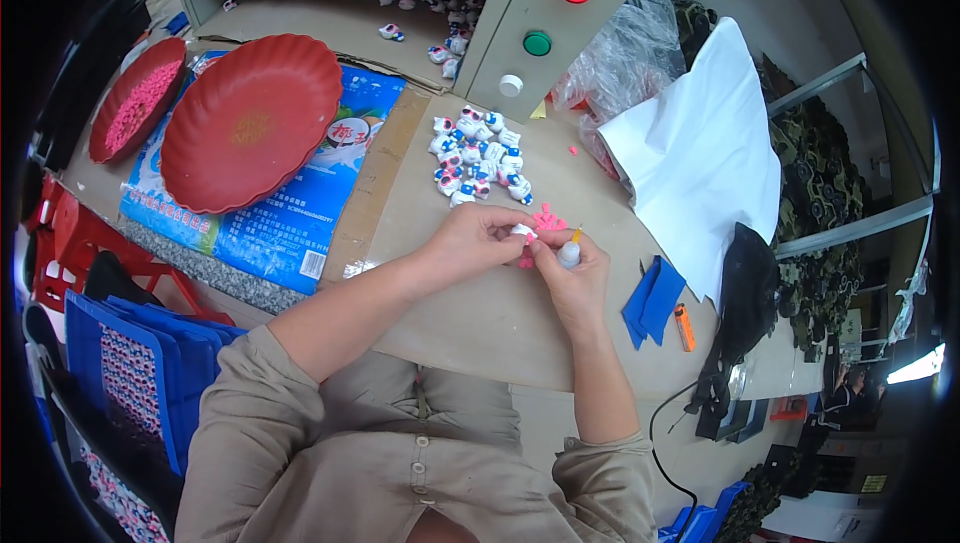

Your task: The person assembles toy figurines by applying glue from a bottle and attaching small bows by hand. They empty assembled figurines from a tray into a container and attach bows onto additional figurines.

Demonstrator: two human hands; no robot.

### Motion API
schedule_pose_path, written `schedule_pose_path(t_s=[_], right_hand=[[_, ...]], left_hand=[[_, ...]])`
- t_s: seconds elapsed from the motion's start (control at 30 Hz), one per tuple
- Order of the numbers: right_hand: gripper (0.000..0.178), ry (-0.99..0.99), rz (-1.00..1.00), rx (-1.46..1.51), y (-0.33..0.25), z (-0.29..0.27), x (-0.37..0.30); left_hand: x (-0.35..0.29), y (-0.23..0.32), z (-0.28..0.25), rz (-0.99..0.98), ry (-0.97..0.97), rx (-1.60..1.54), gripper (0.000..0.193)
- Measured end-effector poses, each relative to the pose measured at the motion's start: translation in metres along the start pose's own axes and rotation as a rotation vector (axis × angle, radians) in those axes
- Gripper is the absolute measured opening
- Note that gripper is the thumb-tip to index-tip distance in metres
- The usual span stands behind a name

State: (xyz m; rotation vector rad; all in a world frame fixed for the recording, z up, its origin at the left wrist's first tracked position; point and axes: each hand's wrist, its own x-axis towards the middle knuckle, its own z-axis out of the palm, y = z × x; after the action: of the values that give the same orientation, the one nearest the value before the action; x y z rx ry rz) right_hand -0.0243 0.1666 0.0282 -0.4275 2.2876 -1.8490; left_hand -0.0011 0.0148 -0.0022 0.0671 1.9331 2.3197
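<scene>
Over the near part of the table, my left hand [468,240] pinches a small white figurine [522,230] between thumb and fingertips. My right hand [582,286] meets it there, closed round a small white squeeze bottle [569,255] with a yellow tip pointing up. A bit of pink shows at the right thumb and fingertips against the figurine; whether they grip a separate piece is hard to make out. Just beyond the hands lie several loose pink pieces [547,216]. Past those sits a group of white, blue and pink figurines [478,156].
A grey machine housing [520,3] with red and green buttons holds many figurines inside. At left stand an empty-looking red dish [250,128] and a red dish of pink pieces [142,108]. Blue cloth [655,301], an orange lighter [685,328] and white sheeting [700,158] lie right.
</scene>
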Motion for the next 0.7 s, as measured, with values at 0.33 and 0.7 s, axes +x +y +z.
schedule_pose_path(t_s=[0.33,0.7], right_hand=[[0.027,-0.039,0.26,0.703,-0.007,-0.023,0.013],[0.036,-0.004,0.198,0.617,-0.006,-0.041,0.019]], left_hand=[[-0.008,0.018,-0.049,0.183,-0.059,-0.557,0.02],[-0.018,0.041,-0.036,0.265,0.226,1.294,0.033]])
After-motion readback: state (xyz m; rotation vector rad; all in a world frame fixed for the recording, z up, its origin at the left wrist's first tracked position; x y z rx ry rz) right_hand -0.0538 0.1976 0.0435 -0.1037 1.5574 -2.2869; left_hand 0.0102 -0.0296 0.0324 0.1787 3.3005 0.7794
